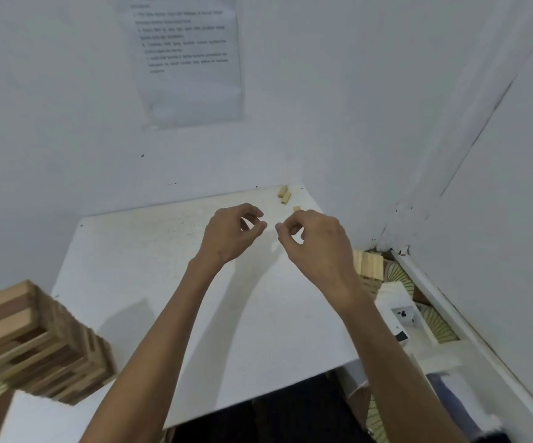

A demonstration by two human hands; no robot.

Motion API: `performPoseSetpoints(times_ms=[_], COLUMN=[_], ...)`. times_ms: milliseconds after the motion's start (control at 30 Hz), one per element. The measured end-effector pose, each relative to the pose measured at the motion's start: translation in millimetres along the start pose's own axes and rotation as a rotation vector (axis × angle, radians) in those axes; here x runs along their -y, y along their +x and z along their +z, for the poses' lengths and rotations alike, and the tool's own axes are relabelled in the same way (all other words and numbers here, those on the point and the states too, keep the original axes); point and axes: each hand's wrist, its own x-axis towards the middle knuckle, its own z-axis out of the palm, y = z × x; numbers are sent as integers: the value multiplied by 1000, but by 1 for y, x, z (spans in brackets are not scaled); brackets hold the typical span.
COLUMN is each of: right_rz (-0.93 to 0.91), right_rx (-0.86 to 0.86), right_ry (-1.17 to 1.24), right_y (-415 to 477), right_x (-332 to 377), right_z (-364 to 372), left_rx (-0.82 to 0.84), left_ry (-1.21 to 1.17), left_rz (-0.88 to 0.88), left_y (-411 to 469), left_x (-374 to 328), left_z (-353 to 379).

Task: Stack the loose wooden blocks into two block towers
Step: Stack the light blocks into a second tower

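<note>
Tower [35, 343] stood near left. Over the desk [150, 282], the left hand [233, 233] hung loosely curled, grip empty. Right hand [314, 241] curled tighter; couldn't tell its grip. Loose blocks [285, 195] lay at the far corner.

White table [162, 282] in wall corner; printed sheet [188, 59] on wall; white box [393, 294] beside table, over patterned floor [439, 326].
</note>
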Motion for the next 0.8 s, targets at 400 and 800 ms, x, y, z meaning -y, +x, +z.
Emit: performPoseSetpoints(times_ms=[400,800], right_rz=[471,558], right_rx=[31,36], right_ry=[-110,-181], right_y=[65,136], right_x=[-69,-120], right_z=[125,172], left_rx=[99,172], left_ry=[27,267], left_rz=[-69,3], left_y=[92,196], left_x=[54,76], left_z=[76,144])
